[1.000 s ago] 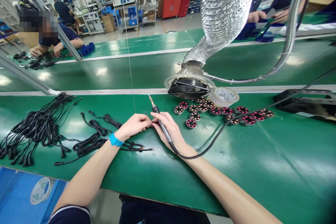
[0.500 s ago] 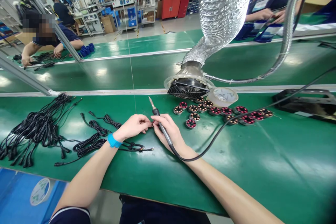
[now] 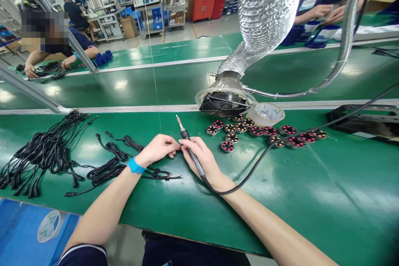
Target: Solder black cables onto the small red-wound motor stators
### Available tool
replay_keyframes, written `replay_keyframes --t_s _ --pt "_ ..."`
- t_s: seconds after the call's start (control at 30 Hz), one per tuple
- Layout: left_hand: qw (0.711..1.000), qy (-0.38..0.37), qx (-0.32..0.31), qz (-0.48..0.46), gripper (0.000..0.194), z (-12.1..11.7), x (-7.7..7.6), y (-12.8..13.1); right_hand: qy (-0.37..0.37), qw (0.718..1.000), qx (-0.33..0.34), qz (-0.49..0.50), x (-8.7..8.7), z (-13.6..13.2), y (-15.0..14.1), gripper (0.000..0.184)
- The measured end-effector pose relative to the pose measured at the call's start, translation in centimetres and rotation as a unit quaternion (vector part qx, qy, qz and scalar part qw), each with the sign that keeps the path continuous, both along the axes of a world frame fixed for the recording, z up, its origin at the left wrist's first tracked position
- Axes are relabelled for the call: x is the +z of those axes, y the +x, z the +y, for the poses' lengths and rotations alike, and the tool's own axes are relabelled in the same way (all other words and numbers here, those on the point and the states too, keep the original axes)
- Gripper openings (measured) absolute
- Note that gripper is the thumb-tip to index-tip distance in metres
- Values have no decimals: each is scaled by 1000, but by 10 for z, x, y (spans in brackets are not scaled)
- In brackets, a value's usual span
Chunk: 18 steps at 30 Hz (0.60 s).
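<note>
My right hand (image 3: 202, 158) is closed around a soldering iron (image 3: 193, 156), its metal tip pointing up and away from me. The iron's black cord drapes over my right wrist. My left hand (image 3: 162, 148), above a blue wristband (image 3: 136, 166), is pinched closed. Its fingertips meet those of my right hand at a tiny dark, coppery thing, mostly hidden by the fingers. Black cables (image 3: 107, 173) lie coiled beside my left wrist. Several round motor stators (image 3: 227, 146) with red or copper windings stand to the right of my right hand.
A fume extractor fan (image 3: 222, 106) on a foil duct (image 3: 264, 8) hangs above the stators. Behind them stands a translucent tub (image 3: 266, 114). A cable bundle (image 3: 46, 153) covers the bench's left side; a black metal holder (image 3: 361, 122) sits far right. Co-workers sit across the bench.
Both hands stay nearly in place, fingertips still together. The small coppery thing between them shows less now. The co-workers' hands have shifted slightly.
</note>
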<state>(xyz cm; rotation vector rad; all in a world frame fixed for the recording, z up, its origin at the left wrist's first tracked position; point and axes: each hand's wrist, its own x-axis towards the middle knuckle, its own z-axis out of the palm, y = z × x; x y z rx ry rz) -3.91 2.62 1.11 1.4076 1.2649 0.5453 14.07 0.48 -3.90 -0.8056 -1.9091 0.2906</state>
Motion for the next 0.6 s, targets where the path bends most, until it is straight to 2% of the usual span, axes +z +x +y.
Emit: replay_keyframes --t_s 0.2,0.43,0.6 --pt "1000 4 21 5 15 0 -2 2 -9 1000 28 -11 0 -1 2 41" --pt "999 -5 49 -1 12 3 -6 0 -81 996 27 28 -3 1 5 44" --pt "999 -6 50 1 12 4 -5 1 -83 995 36 38 -3 2 3 41"
